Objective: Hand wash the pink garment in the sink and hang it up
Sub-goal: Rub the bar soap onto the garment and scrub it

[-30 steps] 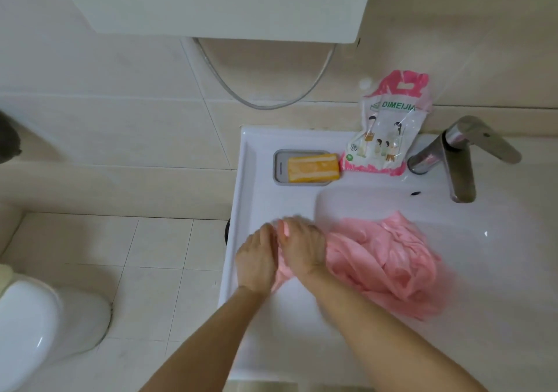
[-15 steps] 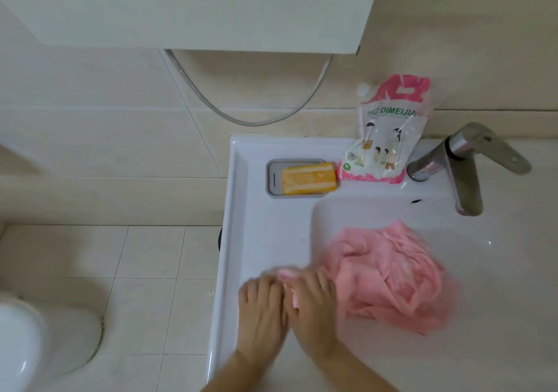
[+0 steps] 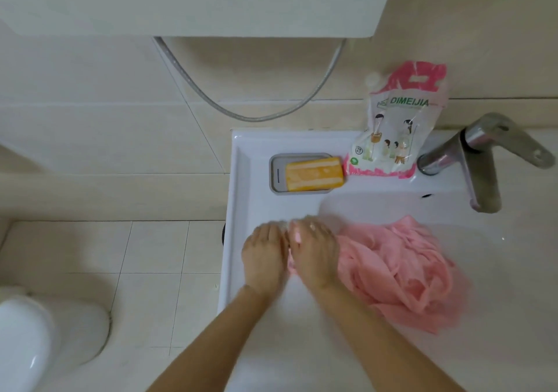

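The pink garment [image 3: 401, 274] lies crumpled and wet in the white sink [image 3: 241, 180], spreading to the right of my hands. My left hand [image 3: 264, 255] and my right hand [image 3: 314, 255] sit side by side on the sink's flat left part, knuckles up, fingers curled over one end of the garment. A strip of pink cloth shows between the two hands. Both hands are slightly blurred.
An orange soap bar [image 3: 314, 174] lies in a grey dish [image 3: 276, 174] at the sink's back left. A detergent pouch [image 3: 395, 126] leans on the wall beside the chrome tap [image 3: 480, 162]. A toilet [image 3: 36, 340] stands on the tiled floor at lower left. A cabinet hangs overhead.
My hands slid toward me along the sink's left part with the cloth end, then pushed back away again. The camera view shifted with the motion.
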The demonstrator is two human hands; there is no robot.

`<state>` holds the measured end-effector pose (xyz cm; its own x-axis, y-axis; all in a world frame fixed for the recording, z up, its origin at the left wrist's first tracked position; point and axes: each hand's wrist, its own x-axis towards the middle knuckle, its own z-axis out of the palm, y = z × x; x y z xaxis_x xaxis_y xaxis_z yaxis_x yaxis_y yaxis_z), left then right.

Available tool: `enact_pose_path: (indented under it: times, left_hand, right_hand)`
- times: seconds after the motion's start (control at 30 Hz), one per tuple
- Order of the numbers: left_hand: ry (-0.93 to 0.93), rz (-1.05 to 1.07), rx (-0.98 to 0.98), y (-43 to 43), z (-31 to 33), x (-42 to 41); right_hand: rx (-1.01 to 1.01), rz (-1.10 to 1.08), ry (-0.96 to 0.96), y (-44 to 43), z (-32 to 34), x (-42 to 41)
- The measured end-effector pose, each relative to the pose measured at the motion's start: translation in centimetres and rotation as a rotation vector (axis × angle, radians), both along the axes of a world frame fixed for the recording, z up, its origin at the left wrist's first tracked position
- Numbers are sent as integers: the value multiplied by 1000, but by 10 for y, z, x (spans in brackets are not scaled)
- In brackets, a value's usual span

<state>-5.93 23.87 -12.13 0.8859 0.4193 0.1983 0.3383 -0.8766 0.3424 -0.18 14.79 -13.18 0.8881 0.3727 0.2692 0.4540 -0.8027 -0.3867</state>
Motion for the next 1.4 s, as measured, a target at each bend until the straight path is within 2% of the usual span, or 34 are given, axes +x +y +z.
enact_pose_path:
  times: [0.03, 0.1, 0.17, 0.23, 0.3, 0.4, 0.43, 0.5, 0.53, 0.6, 0.7, 0.8, 0.87, 0.93, 1.0, 1.03, 1.07, 1.13, 1.17, 1.23, 1.3, 1.33, 1.37, 1.4]
  left_hand:
    - [-13, -20, -17, -12, -2, -19]
    - [-27, -125, 75, -31, -9, -63]
    - [4, -183, 63, -20, -12, -53]
    - [24, -105, 49, 4, -1, -1]
    - [40, -33, 45, 8, 3, 12]
    - [13, -174, 44, -22, -6, -53]
    - [29, -232, 97, -25, -11, -68]
    - [85, -256, 36, -16, -10, -47]
    - [94, -209, -9, -8, 0, -23]
    - [82, -157, -33, 10, 15, 2]
    - [-57, -287, -39, 14, 16, -43]
    - [-74, -392, 0, 7, -1, -93]
    - [-27, -393, 1, 2, -9, -96]
    - [-15, -413, 5, -1, -9, -96]
    - [-10, -437, 35, -1, -11, -100]
    - [-4, -437, 56, 1, -11, -101]
    - [1, -425, 66, 2, -9, -101]
    - [6, -406, 80, 2, -7, -100]
    - [5, -411, 78, 1, -7, -101]
    - [-5, -421, 72, 0, -8, -104]
    - [-5, -425, 91, 1, -7, -104]
    - [-3, -427, 91, 1, -7, -104]
    - [-4, -426, 89, 2, -6, -104]
    - [-8, -425, 89, 1, -7, -105]
  right_hand:
    - [25, 34, 26, -11, -2, -23]
    - [30, 159, -35, -33, -9, -67]
    - [7, 217, -41, -28, -7, -48]
    - [-26, 97, -49, 3, 4, 5]
    - [-40, -6, 3, 8, 8, 15]
    - [19, 140, 14, -29, -2, -54]
    - [11, 191, 1, -38, -4, -61]
    - [4, 227, 3, -25, 4, -33]
    - [-18, 160, -28, -11, 5, -7]
    - [25, -1, 132, 0, 13, 27]
    - [166, -161, 216, -25, 9, 10]
    - [249, -180, 305, -45, 1, -24]
    - [286, -225, 261, -37, 7, -41]
    - [308, -92, 176, -22, 19, -65]
    - [175, 154, 54, -9, 19, -72]
    - [73, 204, 5, -3, 15, -60]
    - [-2, 204, 4, 5, 11, -36]
    - [-4, -4, 61, 14, 12, 13]
    - [-15, -53, 130, 13, 15, 12]
    - [-36, 32, 157, 12, 23, -20]
    - [-81, 234, 20, 4, 14, -47]
    - [-117, 304, 33, 2, 15, -38]
    - [-123, 280, 96, 5, 15, -13]
    - [-56, 156, 73, 9, 13, 12]
